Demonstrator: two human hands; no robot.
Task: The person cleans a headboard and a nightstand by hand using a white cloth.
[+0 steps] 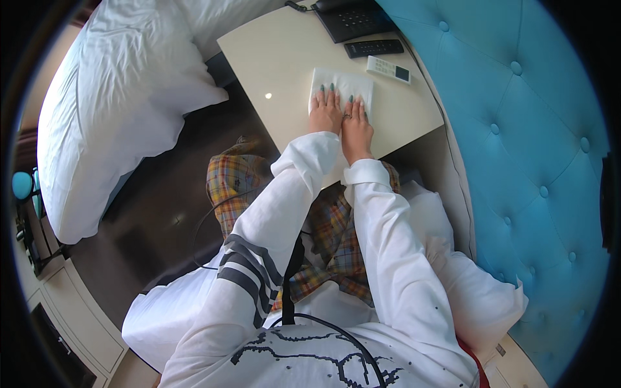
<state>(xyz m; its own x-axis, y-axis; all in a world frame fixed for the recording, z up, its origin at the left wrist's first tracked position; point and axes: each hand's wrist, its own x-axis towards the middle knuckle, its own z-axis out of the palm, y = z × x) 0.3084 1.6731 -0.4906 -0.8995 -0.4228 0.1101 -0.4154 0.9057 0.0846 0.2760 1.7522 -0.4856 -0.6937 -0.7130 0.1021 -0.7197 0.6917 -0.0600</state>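
A flat, white folded sheet or packet, perhaps paper or cloth, (342,77) lies on the cream glossy bedside table (271,63). My left hand (326,111) rests palm down on its left part, fingers slightly apart and pointing away from me. Beside it, my right hand (357,128) lies flat on the right part, with a ring on one finger. Both hands press on or touch the white piece without gripping it. Its near edge is partly hidden under my hands.
A white remote control (389,70), a black remote control (374,48) and a black telephone (354,19) sit at the table's far right. A blue tufted headboard (524,121) rises to the right. White bedding (111,111) lies at left; a thin cable runs along the table's right side.
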